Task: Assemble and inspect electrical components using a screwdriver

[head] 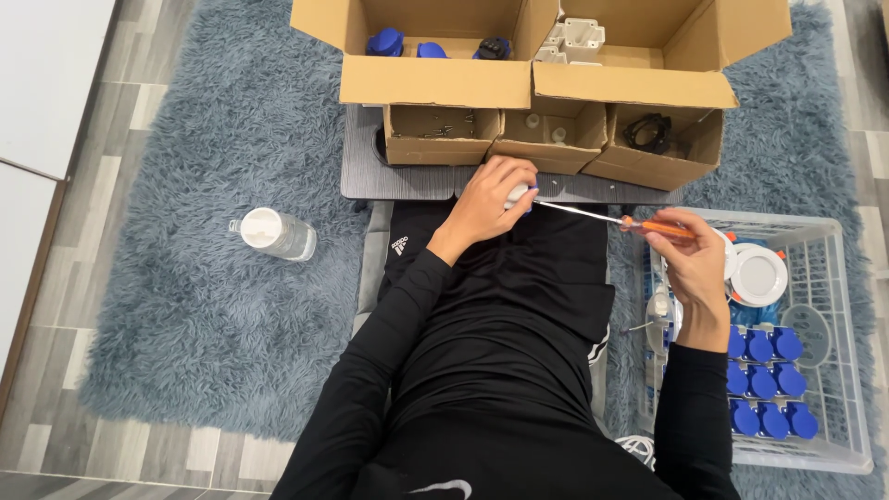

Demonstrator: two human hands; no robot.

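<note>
Black sleeves fill the lower centre of the frame. Left hand point(486, 206), at centre, is closed around a small white and blue part point(519, 194) just below the low table point(366, 176). Right hand point(690, 268), right of centre, grips the orange handle of a screwdriver point(602, 218); its shaft runs left, the tip touching the part. My guess is the tip could slip off and jab the left fingers, since the part is held in the air, unsupported. A basket point(833, 278) at right holds blue caps point(764, 380) and white discs. Fingers hide most of the part, so the screw is unseen; the contents of the cardboard boxes point(435, 83) at top are partly hidden by flaps.
</note>
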